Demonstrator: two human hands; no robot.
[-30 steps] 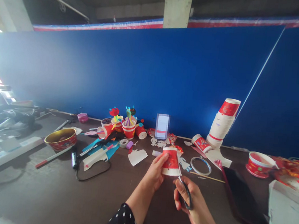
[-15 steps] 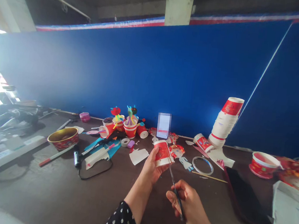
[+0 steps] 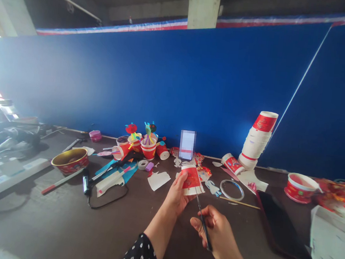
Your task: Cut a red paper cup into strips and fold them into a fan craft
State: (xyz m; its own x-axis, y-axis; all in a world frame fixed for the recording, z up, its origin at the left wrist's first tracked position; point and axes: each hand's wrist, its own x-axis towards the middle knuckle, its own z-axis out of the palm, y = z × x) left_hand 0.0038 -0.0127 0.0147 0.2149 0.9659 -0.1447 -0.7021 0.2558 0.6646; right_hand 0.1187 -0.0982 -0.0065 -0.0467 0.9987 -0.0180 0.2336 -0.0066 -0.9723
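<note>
My left hand (image 3: 179, 189) grips a red and white paper cup (image 3: 190, 179), thumb on its printed side and fingers beneath. Its white rim faces down toward me. My right hand (image 3: 213, 229) is closed on a pair of scissors (image 3: 202, 218) with dark handles. The blades point up and away from me, their tips at the cup's rim. Whether the blades are apart at the tips is too small to tell. Just beyond the cup stands an upright phone (image 3: 187, 145) with a lit screen. White paper scraps (image 3: 159, 180) lie left of my left hand.
At the right rises a leaning stack of paper cups (image 3: 255, 143). A roll of clear tape or tubing (image 3: 231, 190), a thin stick (image 3: 240, 203) and a dark tablet-like slab (image 3: 283, 229) lie nearer. Leftward are decorated cups (image 3: 148, 148), a gold-lined bowl (image 3: 70, 161) and a power strip (image 3: 5, 182).
The cup has turned slightly in my left hand and shifted a little right. The scissors stay at its rim. The whole view has shifted slightly.
</note>
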